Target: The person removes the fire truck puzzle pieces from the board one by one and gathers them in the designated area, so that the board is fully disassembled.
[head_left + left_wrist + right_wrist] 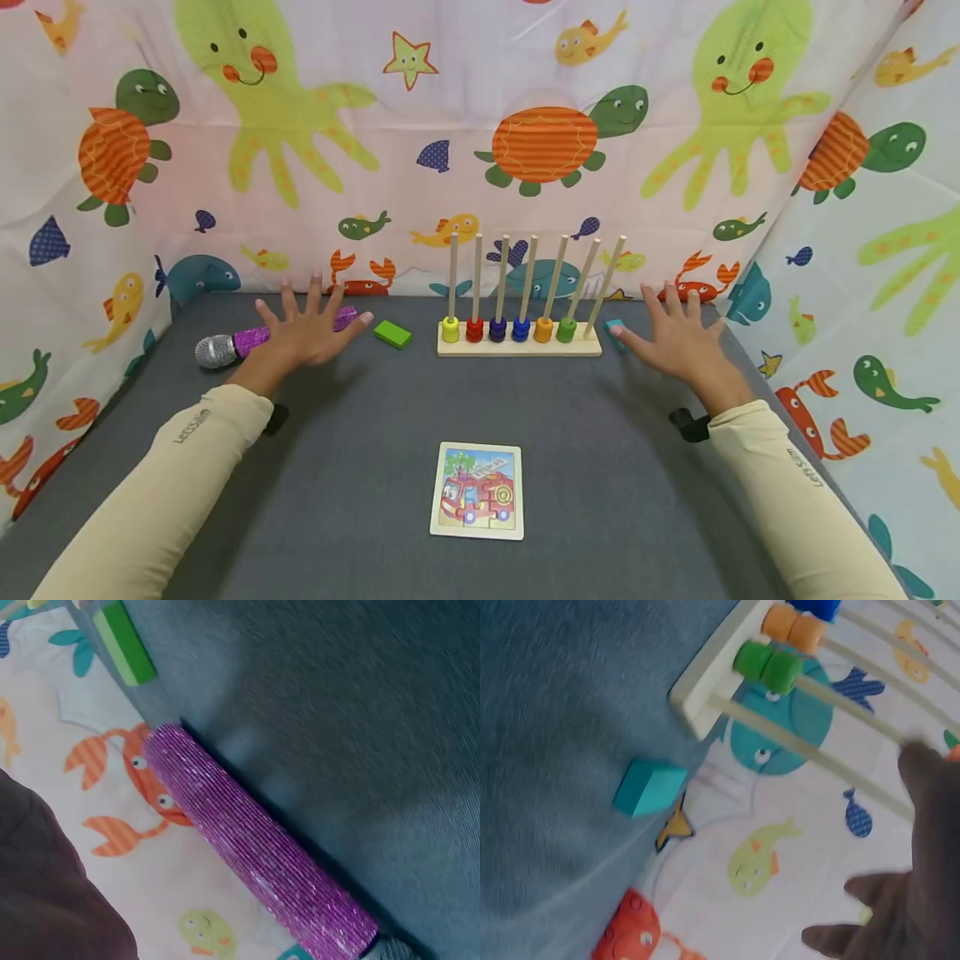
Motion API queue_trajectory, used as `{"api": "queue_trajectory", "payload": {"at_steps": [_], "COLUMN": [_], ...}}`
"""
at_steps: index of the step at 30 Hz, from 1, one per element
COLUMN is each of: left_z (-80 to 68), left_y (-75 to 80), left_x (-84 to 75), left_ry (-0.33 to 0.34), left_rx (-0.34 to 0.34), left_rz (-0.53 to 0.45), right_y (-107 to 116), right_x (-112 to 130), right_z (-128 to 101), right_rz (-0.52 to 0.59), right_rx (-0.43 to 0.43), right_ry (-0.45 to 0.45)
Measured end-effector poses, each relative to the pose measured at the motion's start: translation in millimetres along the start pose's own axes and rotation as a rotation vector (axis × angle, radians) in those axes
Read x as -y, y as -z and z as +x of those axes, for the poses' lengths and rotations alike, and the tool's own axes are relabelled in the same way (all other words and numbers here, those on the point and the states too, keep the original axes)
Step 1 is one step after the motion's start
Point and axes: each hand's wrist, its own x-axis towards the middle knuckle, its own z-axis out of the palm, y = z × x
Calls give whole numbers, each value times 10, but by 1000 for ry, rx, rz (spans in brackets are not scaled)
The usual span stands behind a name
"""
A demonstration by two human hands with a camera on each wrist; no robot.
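While we looked down over our sleeves, a puzzle (477, 491) with a fire-engine picture lay nearest to us on the grey mat (360, 467), well apart from both hands. Farther out, our left hand (307, 329) hovered palm down with its fingers spread and straight, gripping nothing; it was over the purple handle of the microphone (247, 340), whose silver head pointed left. Whether the palm touched the handle we could not tell. Our left wrist view showed that glittery handle (255, 844) lying along the mat's far edge against the curtain (90, 847), with a green block (124, 641) beyond its end. Our right hand (675, 337) was likewise flat, fingers apart and holding nothing, its thumb just beside a teal block (615, 327) at the right end of the rack (519, 348). That rack stood between our hands, with seven upright pegs and a bead (450, 330) at the foot of each of six. Behind everything hung the sea-creature curtain.
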Motion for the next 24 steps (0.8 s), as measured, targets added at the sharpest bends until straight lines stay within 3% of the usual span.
{"api": "queue_trajectory", "payload": {"at_steps": [5,8,15,24], "left_z": [-120,-181,-301,-571], "left_y": [-152,-224,-328,-390], "left_x": [10,27,18,-161], "left_ry": [-43,-98,-306,-392], "left_rx": [57,84,-32,-78], "left_rz": [-5,-73,-294,-351], "right_y": [-77,-100,-186,-237], "right_x": [108,159,275,492], "right_z": [-65,-119,-244,-354], "right_rz": [152,195,278,375], "right_rx": [-103,-138,-126,-85], "right_ry": [18,31,52,151]}}
